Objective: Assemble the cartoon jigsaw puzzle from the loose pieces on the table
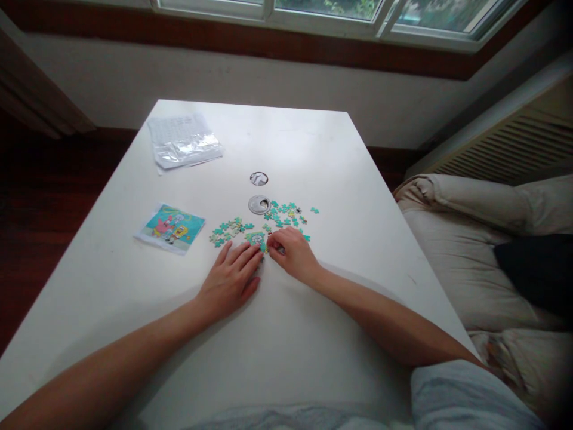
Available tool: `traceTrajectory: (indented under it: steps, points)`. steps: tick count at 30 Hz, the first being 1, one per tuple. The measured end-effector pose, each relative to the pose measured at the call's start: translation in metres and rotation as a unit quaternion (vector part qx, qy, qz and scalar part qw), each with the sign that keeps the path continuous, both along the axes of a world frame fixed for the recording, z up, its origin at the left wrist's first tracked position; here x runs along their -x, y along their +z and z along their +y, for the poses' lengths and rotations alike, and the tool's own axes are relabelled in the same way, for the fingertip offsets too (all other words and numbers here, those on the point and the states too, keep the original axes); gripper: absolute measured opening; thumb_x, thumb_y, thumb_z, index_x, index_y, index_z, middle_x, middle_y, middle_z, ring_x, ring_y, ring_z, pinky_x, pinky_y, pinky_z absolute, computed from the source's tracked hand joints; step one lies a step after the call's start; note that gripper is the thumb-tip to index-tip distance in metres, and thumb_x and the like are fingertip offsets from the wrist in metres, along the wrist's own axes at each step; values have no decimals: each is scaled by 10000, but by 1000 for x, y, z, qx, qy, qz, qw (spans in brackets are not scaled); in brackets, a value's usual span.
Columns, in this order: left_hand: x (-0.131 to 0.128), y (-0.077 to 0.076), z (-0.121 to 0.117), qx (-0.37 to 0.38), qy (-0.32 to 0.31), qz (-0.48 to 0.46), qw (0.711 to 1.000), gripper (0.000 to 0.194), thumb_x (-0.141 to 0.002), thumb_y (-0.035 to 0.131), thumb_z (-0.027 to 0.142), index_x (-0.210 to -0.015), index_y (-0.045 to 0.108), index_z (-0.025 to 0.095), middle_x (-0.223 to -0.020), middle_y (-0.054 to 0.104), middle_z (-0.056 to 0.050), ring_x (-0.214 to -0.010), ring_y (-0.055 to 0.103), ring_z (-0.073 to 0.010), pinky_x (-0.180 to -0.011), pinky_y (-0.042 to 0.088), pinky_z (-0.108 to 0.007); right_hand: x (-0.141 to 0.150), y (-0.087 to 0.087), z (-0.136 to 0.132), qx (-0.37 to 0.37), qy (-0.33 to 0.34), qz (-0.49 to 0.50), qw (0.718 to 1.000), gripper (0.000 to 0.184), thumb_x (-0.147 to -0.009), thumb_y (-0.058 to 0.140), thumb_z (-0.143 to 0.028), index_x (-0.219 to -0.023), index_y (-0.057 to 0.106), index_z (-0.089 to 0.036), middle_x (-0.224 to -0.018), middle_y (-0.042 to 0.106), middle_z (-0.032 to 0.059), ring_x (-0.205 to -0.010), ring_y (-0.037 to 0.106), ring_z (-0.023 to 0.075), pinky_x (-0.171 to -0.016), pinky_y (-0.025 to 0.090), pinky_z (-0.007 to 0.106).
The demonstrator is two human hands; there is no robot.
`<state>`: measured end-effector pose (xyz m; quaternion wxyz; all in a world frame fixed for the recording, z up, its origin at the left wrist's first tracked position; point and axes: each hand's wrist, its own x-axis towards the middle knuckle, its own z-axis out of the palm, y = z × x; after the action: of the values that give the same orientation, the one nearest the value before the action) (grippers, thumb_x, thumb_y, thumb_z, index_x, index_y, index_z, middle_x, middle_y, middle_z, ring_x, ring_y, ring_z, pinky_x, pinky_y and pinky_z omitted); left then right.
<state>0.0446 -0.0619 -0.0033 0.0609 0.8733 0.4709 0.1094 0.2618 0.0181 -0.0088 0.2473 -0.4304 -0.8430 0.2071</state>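
Several small teal jigsaw pieces (pixel 233 230) lie scattered in the middle of the white table (pixel 313 149), with more pieces (pixel 286 214) further right. A small joined cluster (pixel 256 239) sits between my hands. My left hand (pixel 230 278) lies flat on the table, fingers stretched out, its fingertips at the cluster. My right hand (pixel 293 251) is curled, its fingertips pinched on a piece next to the cluster; the piece itself is mostly hidden.
A cartoon reference picture (pixel 170 228) lies left of the pieces. A crumpled clear plastic bag (pixel 183 143) sits at the far left. A round metal lid (pixel 259 205) and a cable hole (pixel 258 178) are behind the pieces. A cushioned sofa (pixel 483 251) stands on the right.
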Motion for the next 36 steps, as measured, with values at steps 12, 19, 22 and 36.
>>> traceTrajectory:
  steps: [12, 19, 22, 36]
  points:
    - [2, -2, 0, 0, 0, -2, 1000, 507, -1030, 483, 374, -1511, 521, 219, -1596, 484, -77, -1478, 427, -303, -1285, 212, -571, -8, 5, -2, -34, -7, -59, 998, 121, -923, 697, -278, -1037, 704, -234, -1029, 696, 77, -1019, 579, 259, -939, 442, 399]
    - [2, 1, -1, 2, -1, -2, 1000, 504, -1035, 471, 372, -1507, 523, 204, -1586, 496, -84, -1473, 430, -305, -1284, 210, -574, -9, 6, -3, -40, 11, -73, 996, 114, -926, 694, -270, -1036, 710, -250, -1033, 686, 73, -1044, 569, 263, -960, 434, 400]
    - [2, 2, -1, 5, 0, -2, 1000, 497, -1041, 461, 376, -1503, 526, 206, -1583, 501, -79, -1476, 427, -303, -1287, 200, -570, -8, 6, -3, -45, 14, -80, 996, 113, -933, 685, -265, -1043, 709, -247, -1033, 686, 71, -1046, 567, 261, -959, 431, 395]
    - [5, 1, 1, 1, 0, -3, 1000, 496, -1030, 489, 375, -1498, 527, 215, -1590, 492, -76, -1467, 440, -301, -1287, 201, -559, -26, 12, 11, -96, 195, -68, 974, 219, -1042, 516, -303, -1066, 731, -272, -1169, 750, 40, -1150, 613, 223, -1040, 432, 413]
